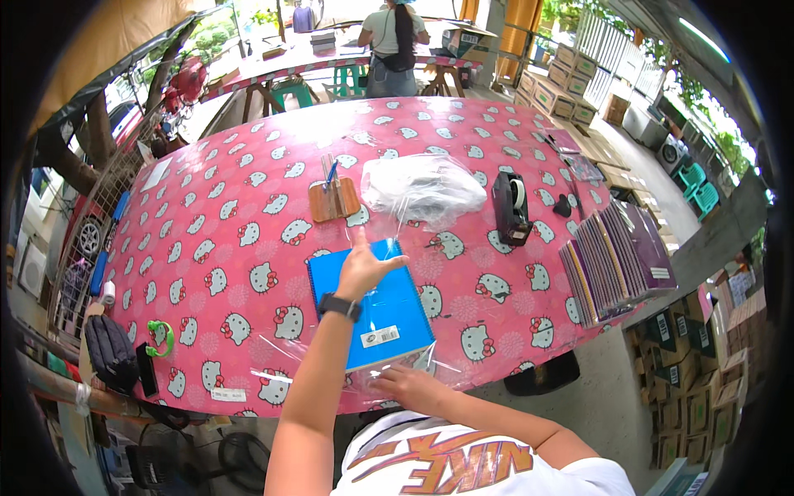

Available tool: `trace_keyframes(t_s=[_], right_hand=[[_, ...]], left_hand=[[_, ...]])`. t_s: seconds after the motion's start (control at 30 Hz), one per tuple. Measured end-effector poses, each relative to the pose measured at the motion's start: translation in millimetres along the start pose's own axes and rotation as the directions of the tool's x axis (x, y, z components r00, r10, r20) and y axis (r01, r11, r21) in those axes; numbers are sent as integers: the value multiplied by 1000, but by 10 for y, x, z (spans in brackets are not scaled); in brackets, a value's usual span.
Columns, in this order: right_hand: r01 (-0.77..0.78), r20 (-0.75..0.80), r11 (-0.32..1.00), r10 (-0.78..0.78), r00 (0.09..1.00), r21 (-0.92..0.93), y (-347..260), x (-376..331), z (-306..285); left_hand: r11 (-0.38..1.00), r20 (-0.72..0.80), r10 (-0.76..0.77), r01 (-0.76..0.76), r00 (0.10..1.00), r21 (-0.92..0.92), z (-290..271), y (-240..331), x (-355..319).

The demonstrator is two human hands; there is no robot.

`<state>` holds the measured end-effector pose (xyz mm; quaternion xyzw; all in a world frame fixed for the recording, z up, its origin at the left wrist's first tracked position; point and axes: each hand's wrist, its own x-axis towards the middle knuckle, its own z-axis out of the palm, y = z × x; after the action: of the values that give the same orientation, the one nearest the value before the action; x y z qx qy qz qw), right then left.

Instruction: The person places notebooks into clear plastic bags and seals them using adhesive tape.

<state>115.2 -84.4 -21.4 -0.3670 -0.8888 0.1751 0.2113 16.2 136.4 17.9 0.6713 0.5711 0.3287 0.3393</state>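
Note:
A blue spiral notebook with a white label lies in a clear plastic bag on the table, right in front of me. My left hand, a dark band at its wrist, rests on the upper part of the notebook with forefinger and thumb stretched apart. At the near edge, my right hand has its fingers curled on the bag's loose plastic below the notebook. Its fingertips are partly hidden.
Beyond the notebook are a wooden pen holder, a heap of clear plastic bags and a black tape dispenser. Purple notebooks are stacked at the right edge. A black pouch lies left. A person stands at a far table.

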Motion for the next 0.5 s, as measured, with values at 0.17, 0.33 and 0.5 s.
trace_keyframes(t_s=[0.17,0.33,0.5], right_hand=[[131,61,987,-137,989,95,-91,-15,-2],[97,27,988,-101,995,116,-72,-71,23],[-66,470,995,25,882,71,-90,42,-59]], left_hand=[[1000,-492,-19,20,870,-2,-533,-1227,335],[970,-248,-128,173,960,170,-312,-1015,-462],[876,-174,-264,312,949,369,-28,-584,-1198]])
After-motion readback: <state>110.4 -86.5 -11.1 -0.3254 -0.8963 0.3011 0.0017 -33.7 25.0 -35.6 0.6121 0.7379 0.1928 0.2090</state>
